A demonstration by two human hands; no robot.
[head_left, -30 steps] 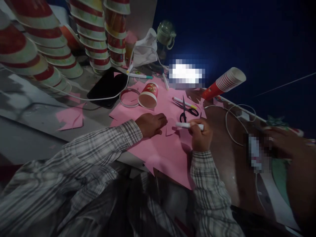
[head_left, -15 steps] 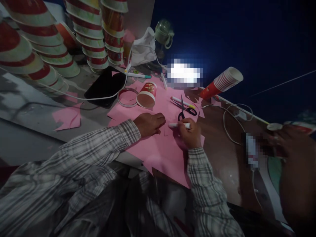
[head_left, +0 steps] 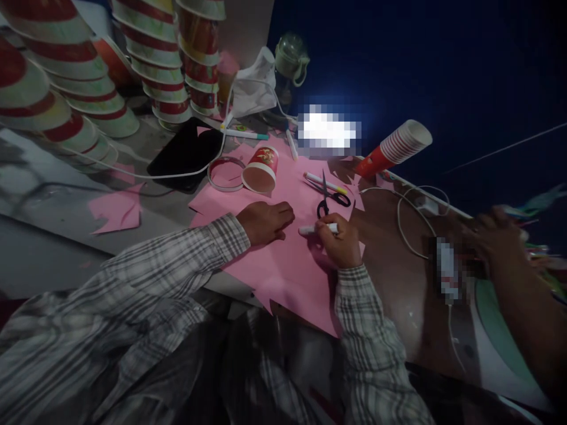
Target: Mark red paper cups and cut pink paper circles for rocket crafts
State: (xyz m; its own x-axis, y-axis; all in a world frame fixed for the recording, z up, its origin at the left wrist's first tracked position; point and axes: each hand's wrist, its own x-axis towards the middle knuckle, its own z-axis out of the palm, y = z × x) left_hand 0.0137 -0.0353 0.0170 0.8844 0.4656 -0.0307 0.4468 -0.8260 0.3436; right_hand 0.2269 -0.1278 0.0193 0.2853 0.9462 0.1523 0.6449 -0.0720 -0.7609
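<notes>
Pink paper [head_left: 283, 265] lies spread under both hands. On it rests my left hand [head_left: 269, 223], with thumb and forefinger apart and nothing held. My right hand [head_left: 341, 242] is closed around a white marker [head_left: 306, 230], held low over the sheet with its end pointing left toward my left hand. Just beyond the right hand lie black-handled scissors [head_left: 325, 198] with open blades, beside a white marker with a yellow end [head_left: 328, 183]. A red paper cup [head_left: 262, 168] lies tipped with its mouth toward me, next to a roll of tape [head_left: 225, 174].
Tall stacks of paper cups [head_left: 163, 65] stand at the back left by a black phone-like slab [head_left: 186, 154]. Another cup stack [head_left: 394, 150] leans at the right edge. White cables [head_left: 401, 215] cross the table. Another person's hand [head_left: 500, 236] is at the far right.
My right hand has shifted the marker slightly down and left over the paper. The other person's hand has let go of a cup-like item and moved. My left hand stays put.
</notes>
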